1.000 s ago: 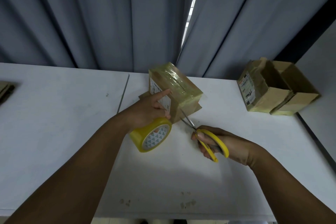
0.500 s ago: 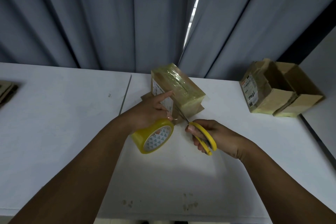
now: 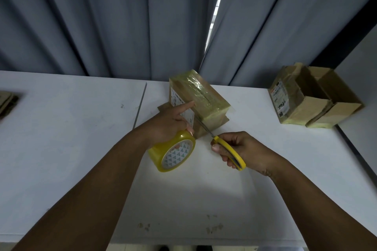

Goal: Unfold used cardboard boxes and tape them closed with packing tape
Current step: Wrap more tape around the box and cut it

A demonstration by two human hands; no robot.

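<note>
A small cardboard box wrapped in yellowish tape stands in the middle of the white table, its white label facing me. My left hand grips a roll of yellow packing tape just in front of the box, and its index finger points onto the label. My right hand grips yellow-handled scissors. Their blades reach up to the box's near edge, right beside the left hand's fingers. Whether the blades are parted cannot be made out.
An open cardboard box with raised flaps stands at the table's back right. Flattened cardboard lies at the far left edge. Grey curtains hang behind the table. A seam runs between two tabletops.
My right hand has brought the scissors forward and left, so the blades now reach the box edge by the left fingers. The left hand, roll and box have stayed put.
</note>
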